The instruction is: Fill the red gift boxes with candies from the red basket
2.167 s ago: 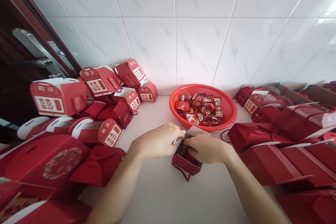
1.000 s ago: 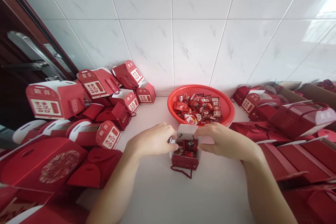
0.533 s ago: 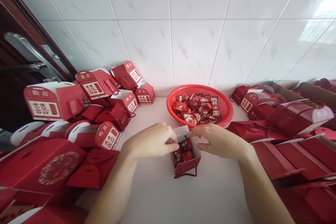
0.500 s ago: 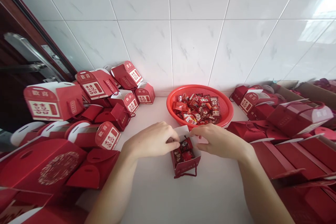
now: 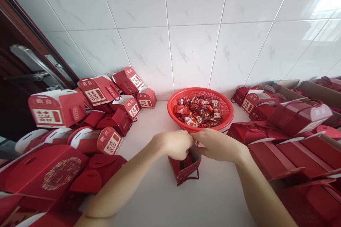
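Here, the left hand and right hand meet over the open red gift box, fingers curled, their grip unclear.

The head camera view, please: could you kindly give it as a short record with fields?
left hand: over the small box, fingers curled, grip unclear
right hand: near the box's far right edge, grip unclear
box top: open, contents mostly hidden
basket: red, beyond both hands, holding wrapped pieces
both sides: red boxes
wall: pale tiles
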Demonstrator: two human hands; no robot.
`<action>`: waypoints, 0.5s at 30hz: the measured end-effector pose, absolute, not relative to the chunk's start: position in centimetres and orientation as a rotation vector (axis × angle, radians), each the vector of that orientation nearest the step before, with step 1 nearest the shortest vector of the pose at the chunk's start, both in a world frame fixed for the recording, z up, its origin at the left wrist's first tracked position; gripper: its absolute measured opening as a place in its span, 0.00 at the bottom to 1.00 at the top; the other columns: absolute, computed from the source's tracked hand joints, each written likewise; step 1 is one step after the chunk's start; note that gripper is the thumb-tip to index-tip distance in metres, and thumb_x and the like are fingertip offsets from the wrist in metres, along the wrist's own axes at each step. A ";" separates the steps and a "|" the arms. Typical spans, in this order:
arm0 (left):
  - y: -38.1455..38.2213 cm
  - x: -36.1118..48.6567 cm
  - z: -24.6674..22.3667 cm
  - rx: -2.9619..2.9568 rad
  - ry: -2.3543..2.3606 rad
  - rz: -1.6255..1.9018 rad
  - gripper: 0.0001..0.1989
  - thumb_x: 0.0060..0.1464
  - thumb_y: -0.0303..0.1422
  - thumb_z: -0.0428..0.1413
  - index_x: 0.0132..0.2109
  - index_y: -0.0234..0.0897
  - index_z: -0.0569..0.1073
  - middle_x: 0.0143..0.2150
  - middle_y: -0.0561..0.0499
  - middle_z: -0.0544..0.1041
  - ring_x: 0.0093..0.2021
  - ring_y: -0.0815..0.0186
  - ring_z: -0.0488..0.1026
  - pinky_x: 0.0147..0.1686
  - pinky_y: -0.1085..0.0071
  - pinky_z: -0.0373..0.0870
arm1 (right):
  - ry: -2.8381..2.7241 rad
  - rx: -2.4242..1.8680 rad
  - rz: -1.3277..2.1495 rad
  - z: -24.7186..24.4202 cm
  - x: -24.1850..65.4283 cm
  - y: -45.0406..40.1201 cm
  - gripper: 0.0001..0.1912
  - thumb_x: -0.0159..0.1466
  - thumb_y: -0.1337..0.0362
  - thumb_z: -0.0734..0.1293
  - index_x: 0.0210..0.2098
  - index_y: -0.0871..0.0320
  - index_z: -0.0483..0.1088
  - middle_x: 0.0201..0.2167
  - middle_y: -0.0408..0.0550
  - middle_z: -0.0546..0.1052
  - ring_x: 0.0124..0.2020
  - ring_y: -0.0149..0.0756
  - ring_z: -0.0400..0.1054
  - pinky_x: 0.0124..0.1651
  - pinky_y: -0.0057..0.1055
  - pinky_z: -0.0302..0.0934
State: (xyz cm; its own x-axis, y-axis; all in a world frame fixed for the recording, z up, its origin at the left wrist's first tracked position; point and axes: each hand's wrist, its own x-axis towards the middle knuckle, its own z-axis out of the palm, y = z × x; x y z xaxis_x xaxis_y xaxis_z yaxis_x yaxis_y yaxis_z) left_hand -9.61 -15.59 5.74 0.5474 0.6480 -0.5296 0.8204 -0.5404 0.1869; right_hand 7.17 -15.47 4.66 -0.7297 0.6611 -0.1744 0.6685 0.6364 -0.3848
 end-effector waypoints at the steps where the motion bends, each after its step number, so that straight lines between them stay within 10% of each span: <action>1: -15.3 -9.2 5.9 2.365 1.196 -0.648 0.06 0.45 0.23 0.53 0.28 0.37 0.74 0.26 0.49 0.75 0.21 0.65 0.64 0.19 0.69 0.57 | 2.823 1.156 -0.659 4.6 7.2 -15.5 0.11 0.61 0.75 0.61 0.39 0.60 0.72 0.39 0.52 0.79 0.39 0.41 0.74 0.33 0.29 0.53; 15: -13.4 -9.2 3.3 2.345 1.070 -0.727 0.08 0.34 0.21 0.55 0.25 0.39 0.71 0.24 0.53 0.72 0.23 0.67 0.65 0.18 0.74 0.57 | 2.822 1.143 -0.588 4.9 7.5 -15.5 0.10 0.61 0.75 0.62 0.39 0.59 0.71 0.39 0.51 0.79 0.39 0.39 0.73 0.32 0.29 0.52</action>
